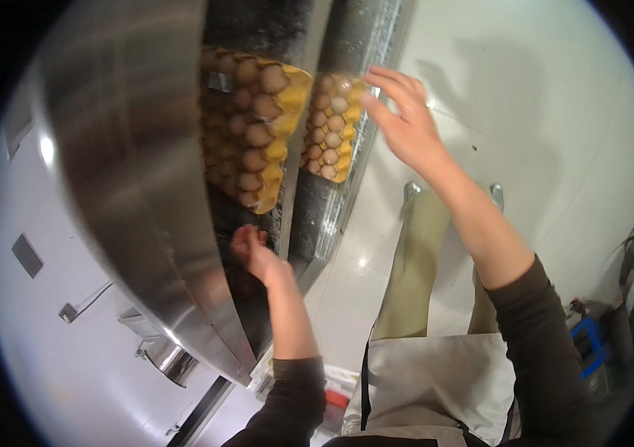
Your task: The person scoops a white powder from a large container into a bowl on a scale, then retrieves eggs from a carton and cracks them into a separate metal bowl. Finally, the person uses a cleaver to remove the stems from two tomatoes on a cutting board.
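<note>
A yellow egg tray (286, 120) loaded with brown eggs (258, 134) lies under the stainless steel top, partly covered by it. Further right and lower, behind a metal bar (301, 114), is a second yellow tray (346, 159) with more eggs (334, 123). My right hand (403, 114) hovers by that tray's upper right corner, fingers apart and nothing in them; contact cannot be told. Just below the larger tray's near end is my left hand (255, 251), apart from the eggs. Its fingers are curled, blurred and partly in shadow.
A steel worktop (143, 184) with a curved-looking edge fills the left. Beyond it a metal pot (171, 360) and a wall socket (67, 313) show. The pale tiled floor (495, 100) lies to the right. A blue-framed item (591, 346) stands at lower right.
</note>
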A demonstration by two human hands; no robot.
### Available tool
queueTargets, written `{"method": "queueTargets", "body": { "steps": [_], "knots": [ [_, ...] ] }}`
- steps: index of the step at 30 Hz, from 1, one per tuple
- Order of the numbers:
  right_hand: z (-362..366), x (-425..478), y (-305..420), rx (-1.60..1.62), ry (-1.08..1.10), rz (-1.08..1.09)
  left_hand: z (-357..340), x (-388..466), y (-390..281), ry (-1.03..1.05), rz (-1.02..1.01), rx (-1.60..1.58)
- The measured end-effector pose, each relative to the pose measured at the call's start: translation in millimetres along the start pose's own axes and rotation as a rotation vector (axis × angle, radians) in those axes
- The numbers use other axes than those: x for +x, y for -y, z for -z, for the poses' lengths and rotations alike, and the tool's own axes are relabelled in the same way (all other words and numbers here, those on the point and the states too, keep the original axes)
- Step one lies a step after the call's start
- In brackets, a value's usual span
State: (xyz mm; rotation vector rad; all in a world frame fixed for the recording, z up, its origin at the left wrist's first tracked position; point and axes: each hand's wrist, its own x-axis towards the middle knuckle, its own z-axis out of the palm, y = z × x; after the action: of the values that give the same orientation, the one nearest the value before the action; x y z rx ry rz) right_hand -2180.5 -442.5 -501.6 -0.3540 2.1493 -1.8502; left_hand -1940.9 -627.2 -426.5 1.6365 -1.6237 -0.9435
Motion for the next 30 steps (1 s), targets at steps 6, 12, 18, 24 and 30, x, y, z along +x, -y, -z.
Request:
{"method": "queueTargets", "body": {
  "steps": [6, 12, 18, 24, 30],
  "knots": [
    [-100, 119, 56, -0.523, 0.457, 0.169, -11, 100, 8, 0.091, 0.223, -0.129],
    [-110, 121, 44, -0.691, 0.627, 0.068, -10, 87, 9, 0.198, 0.399, -0.345],
    [-35, 44, 65, -0.140, 0.513, -0.167, 11, 15, -15, 0.395, 0.471, -0.621],
    [148, -122, 110, -0.006, 0.289, -0.528, 77, -163, 5, 0.723, 0.478, -0.423],
    [284, -210, 263, -0.059, 0.087, -0.581, 156, -270, -142, 0.930, 0.371, -0.259]
  ]
}}
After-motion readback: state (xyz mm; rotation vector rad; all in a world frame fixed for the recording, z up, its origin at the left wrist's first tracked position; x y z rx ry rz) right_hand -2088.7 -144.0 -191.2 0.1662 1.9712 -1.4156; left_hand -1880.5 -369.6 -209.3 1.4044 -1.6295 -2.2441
